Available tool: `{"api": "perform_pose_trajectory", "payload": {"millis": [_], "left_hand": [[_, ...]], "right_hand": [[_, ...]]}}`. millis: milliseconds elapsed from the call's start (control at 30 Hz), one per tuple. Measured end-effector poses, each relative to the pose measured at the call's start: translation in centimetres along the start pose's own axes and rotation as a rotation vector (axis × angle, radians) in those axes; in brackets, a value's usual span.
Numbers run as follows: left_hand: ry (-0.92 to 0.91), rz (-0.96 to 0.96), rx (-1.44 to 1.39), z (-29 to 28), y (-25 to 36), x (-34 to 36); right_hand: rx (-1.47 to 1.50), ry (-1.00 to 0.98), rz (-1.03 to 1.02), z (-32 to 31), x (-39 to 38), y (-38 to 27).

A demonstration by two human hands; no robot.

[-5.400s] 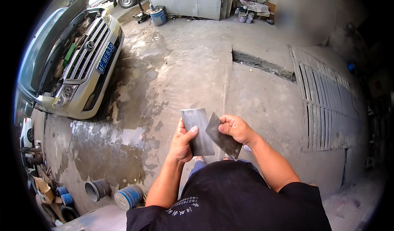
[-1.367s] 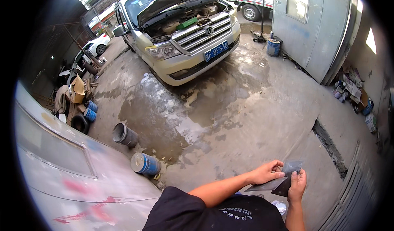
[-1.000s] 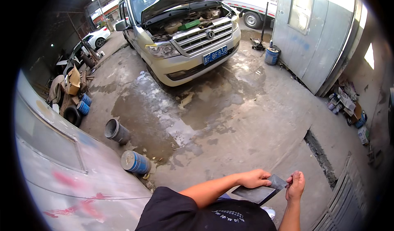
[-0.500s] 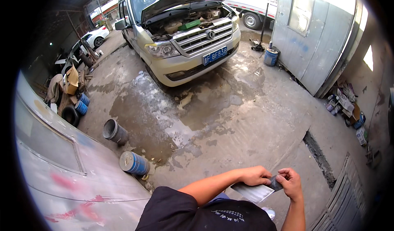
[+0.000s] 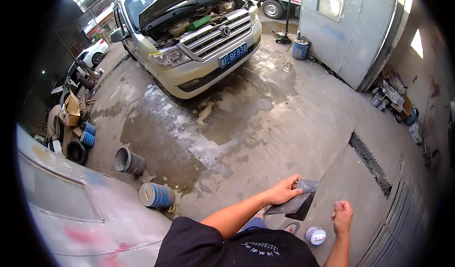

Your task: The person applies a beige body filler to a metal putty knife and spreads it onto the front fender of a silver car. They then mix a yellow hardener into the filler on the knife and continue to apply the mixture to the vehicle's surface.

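Note:
My left hand point(image 5: 283, 192) grips two thin, flat dark-grey metal plates point(image 5: 296, 204) at the lower centre, thumb on top; one shows a lighter grey upper end. To their right, my right hand point(image 5: 341, 216) is closed and apart from the plates; whether anything is inside its fingers is hidden. Below the hands, a small white tin point(image 5: 315, 235) stands on the floor beside my sandalled foot point(image 5: 291, 228).
A van point(image 5: 199, 72) with raised bonnet stands ahead. A spray-marked metal panel point(image 5: 61, 205), blue drum point(image 5: 156, 194) and grey bucket point(image 5: 129, 162) lie left. A metal door point(image 5: 355, 39) and clutter point(image 5: 395, 101) are right, with a floor trench point(image 5: 369, 162) and slatted grating point(image 5: 395, 219).
The plates, earlier held between both hands, are now in my left hand alone, raised slightly. My right hand has left them and sits lower. More of the white tin shows.

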State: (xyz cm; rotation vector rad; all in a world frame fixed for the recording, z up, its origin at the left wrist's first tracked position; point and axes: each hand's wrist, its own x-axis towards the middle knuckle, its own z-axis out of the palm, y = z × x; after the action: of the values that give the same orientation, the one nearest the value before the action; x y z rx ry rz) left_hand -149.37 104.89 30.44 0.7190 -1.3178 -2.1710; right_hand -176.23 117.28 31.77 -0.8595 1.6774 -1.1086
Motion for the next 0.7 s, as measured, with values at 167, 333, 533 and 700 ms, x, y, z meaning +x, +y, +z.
{"api": "perform_pose_trajectory", "payload": {"millis": [167,333,533,700], "left_hand": [[0.048,-0.097,0.200,2.8,-2.4,1.6],[0.047,0.008,0.338,5.9,-4.7,3.1],[-0.124,-0.217,0.456,10.3,-5.2,4.4],[-0.124,-0.356,0.426,15.6,-8.4,5.5]], "right_hand": [[0.127,0.035,-0.211,3.6,-1.6,0.0],[-0.145,0.040,-0.119,3.6,-3.8,1.2],[0.076,0.265,-0.151,0.5,-6.9,4.7],[0.220,0.389,-0.030,-3.4,-10.4,7.0]]}}
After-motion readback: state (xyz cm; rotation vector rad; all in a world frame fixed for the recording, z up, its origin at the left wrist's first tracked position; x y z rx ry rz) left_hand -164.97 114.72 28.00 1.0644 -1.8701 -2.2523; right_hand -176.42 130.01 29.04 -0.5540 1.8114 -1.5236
